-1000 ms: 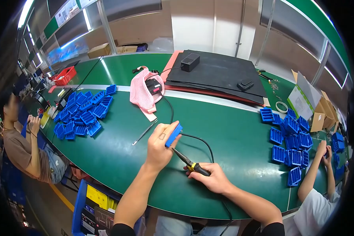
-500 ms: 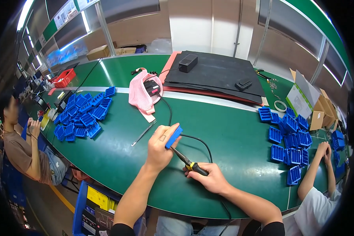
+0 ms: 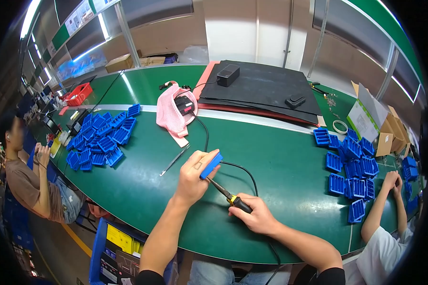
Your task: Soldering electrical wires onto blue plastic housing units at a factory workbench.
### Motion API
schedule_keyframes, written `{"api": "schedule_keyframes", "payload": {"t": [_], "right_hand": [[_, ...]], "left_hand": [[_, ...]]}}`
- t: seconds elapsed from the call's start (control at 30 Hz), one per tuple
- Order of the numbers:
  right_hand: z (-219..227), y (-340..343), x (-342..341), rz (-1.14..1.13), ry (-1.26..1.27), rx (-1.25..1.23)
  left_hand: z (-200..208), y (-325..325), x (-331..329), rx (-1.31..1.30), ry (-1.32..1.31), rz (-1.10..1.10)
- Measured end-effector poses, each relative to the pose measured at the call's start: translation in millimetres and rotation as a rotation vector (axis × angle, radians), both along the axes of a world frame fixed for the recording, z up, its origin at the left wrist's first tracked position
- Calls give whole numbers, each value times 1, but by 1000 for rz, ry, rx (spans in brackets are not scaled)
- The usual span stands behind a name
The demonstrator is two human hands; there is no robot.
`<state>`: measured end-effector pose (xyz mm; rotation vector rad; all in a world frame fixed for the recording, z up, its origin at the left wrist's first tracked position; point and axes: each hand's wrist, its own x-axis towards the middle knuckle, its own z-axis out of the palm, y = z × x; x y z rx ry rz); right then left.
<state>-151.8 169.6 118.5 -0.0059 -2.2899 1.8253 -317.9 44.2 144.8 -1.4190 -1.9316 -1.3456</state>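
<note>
My left hand [image 3: 191,176] grips a small blue plastic slotted holder [image 3: 211,166], tilted on edge above the green table. My right hand [image 3: 256,214] is wrapped round the black and yellow handles of long-nose pliers [image 3: 233,199]. The jaws point up and left and reach the holder's lower edge beside my left fingers; what their tips grip, if anything, is hidden. A black cable [image 3: 247,174] curves behind the holder. Left of my left hand lie tweezers [image 3: 174,160], flat on the table.
Blue holders are heaped at left [image 3: 100,135] and right [image 3: 352,166]. Beyond my hands sit a pink cloth [image 3: 169,116] with a black device, and black sheets [image 3: 261,85]. Co-workers sit left [image 3: 33,185] and right [image 3: 383,247]. A blue bin [image 3: 98,251] stands below the table's edge.
Hardly anything differs: the holder and pliers keep nearly the same pose, with only a slight shift of my right fingers on the handles. The whole view has moved very slightly.
</note>
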Motion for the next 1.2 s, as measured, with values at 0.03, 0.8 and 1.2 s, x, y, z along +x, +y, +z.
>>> {"api": "schedule_keyframes", "payload": {"t": [0.03, 0.8, 1.2], "right_hand": [[1, 0, 0, 7, 3, 22], [-5, 3, 0, -143, -82, -137], [-9, 2, -2, -157, 22, -109]], "left_hand": [[0, -2, 0, -8, -18, -3], [7, -7, -6, 77, -92, 7], [6, -7, -2, 17, -115, -29]]}}
